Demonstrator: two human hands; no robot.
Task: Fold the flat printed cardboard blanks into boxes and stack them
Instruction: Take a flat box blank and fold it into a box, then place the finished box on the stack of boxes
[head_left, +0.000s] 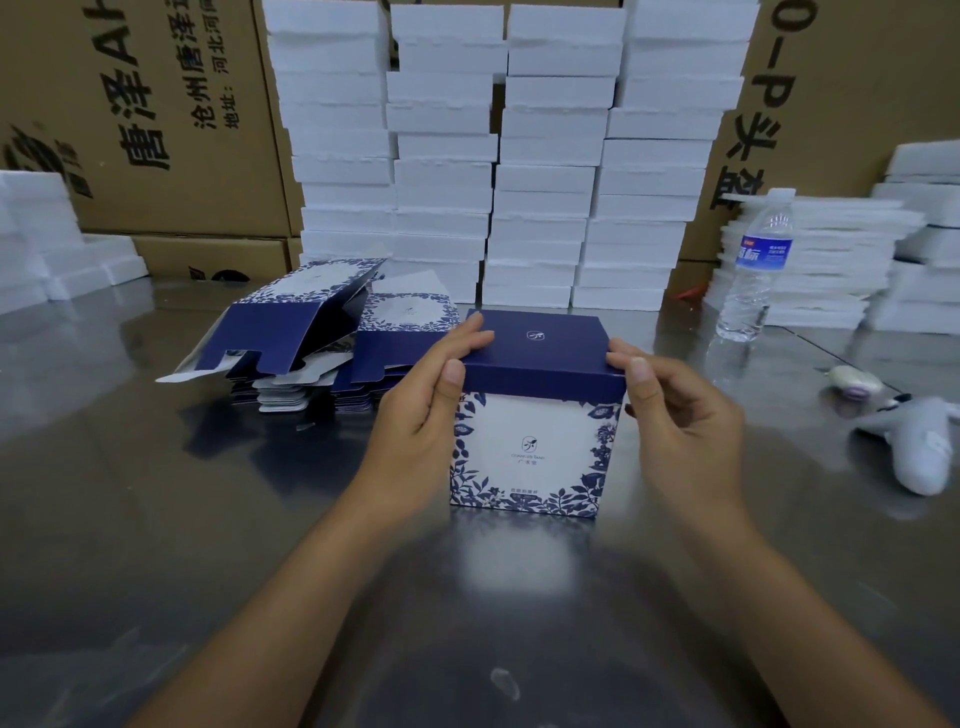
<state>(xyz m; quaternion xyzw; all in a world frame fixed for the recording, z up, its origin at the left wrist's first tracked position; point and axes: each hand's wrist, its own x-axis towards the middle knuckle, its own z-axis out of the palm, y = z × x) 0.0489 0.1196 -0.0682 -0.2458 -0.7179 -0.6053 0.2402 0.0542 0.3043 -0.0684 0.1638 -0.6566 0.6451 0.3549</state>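
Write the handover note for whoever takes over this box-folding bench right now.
Left hand: fingers on the left edge of the folded box's navy lid.
Right hand: pinching the lid's right edge.
The box stands upright on the steel table, lid down.
Unfolded blanks lie piled behind, to the left.
Done: this box looks formed.
Left: stack it, then fold the remaining blanks.

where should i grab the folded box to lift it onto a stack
Grip the folded box by its left and right side walls, just below the navy lid, coming in from both sides as the left hand and right hand already sit. It stands upright on the steel table with the lid closed, so flat walls probably take a squeeze best.
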